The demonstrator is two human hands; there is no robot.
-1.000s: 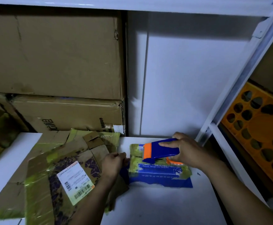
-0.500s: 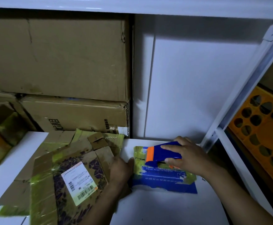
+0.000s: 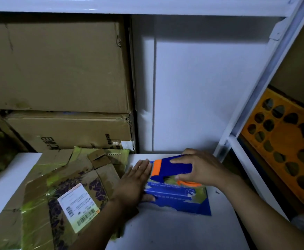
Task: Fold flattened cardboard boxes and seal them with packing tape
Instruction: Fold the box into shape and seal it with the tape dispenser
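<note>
In front of you a white shelf board (image 3: 165, 231) runs under a second white shelf, with a white panel at the back. Filling the back left corner, a large brown cardboard carton (image 3: 57, 65) sits on top of a lower brown carton with black printing (image 3: 71, 130). Off to your right, beyond the white upright, an orange plastic crate with rounded holes (image 3: 283, 145) leans at an angle. On the left part of the board lies a pile of flattened brown cardboard with strips of yellow-green tape (image 3: 39, 184), and a white shipping label with barcodes (image 3: 78, 207) is stuck to its top sheet. Just right of that pile, near the middle of the board, the small flat blue cardboard box (image 3: 176, 195) lies with yellow-green tape across its top. Your left hand (image 3: 135, 183) lies flat with straight fingers on the left end of this box, pressing it down, with the forearm crossing the pile. Your right hand (image 3: 201, 168) grips the blue and orange handheld tape dispenser (image 3: 172, 168), fingers curled round its blue body, and its orange front end rests on the top of the box, close to your left fingertips.
</note>
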